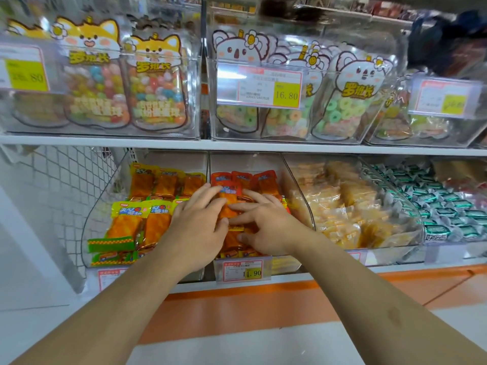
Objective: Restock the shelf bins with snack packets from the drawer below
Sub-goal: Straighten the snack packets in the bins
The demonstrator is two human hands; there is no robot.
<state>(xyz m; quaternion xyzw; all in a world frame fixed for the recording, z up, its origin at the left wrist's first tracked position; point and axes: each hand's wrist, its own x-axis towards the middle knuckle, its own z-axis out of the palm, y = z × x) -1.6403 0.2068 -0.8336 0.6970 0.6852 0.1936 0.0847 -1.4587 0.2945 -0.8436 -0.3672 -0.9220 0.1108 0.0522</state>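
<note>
Both hands reach into the clear bin [297, 180] of red-orange snack packets [263, 180] on the lower shelf. My left hand [196, 227] lies over the bin's left side, fingers spread and touching the packets. My right hand [266, 227] rests on the packets beside it, fingers spread and slightly bent. One red packet [229, 191] lies between the fingertips of both hands. To the left, a second clear bin [91, 222] holds yellow-topped packets [129, 219]. The drawer below is out of view.
Right of the red bin sit bins of pale orange packets [342, 206] and green-wrapped sweets [434, 206]. The upper shelf carries clear boxes of candy bags [155, 83] with price tags [271, 86]. A price tag [243, 271] hangs under the red bin. A white mesh panel [60, 191] stands left.
</note>
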